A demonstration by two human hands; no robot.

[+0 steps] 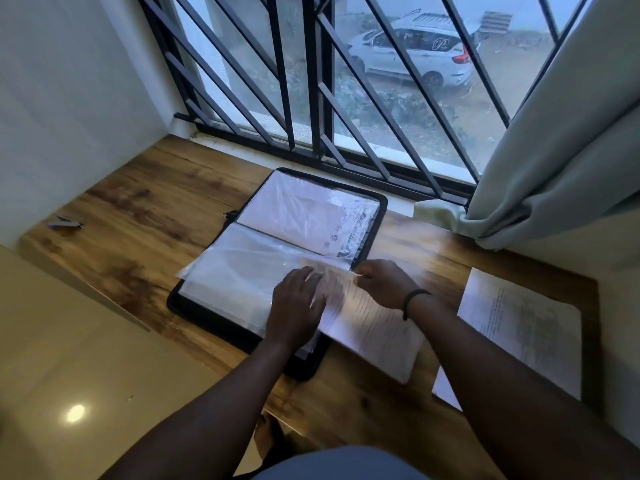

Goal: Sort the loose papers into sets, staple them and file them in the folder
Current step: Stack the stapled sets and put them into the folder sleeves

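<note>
A black zip folder point(380, 216) lies open on the wooden desk point(145, 230), its clear plastic sleeves point(242, 268) spread across both halves. A printed paper set point(370, 327) lies slanted over the folder's right edge, its top end tucked at the mouth of a sleeve. My left hand point(294, 306) lies flat on the near sleeve, fingers touching the paper's left edge. My right hand point(384, 282) pinches the paper's top corner. A small stapler point(65, 222) sits far left on the desk.
Another printed paper stack point(519, 327) lies at the desk's right end. A barred window point(311, 98) runs along the back, with a grey curtain point(554, 150) hanging at the right. A white wall stands to the left, and a tiled floor point(69, 393) lies below the desk's near edge.
</note>
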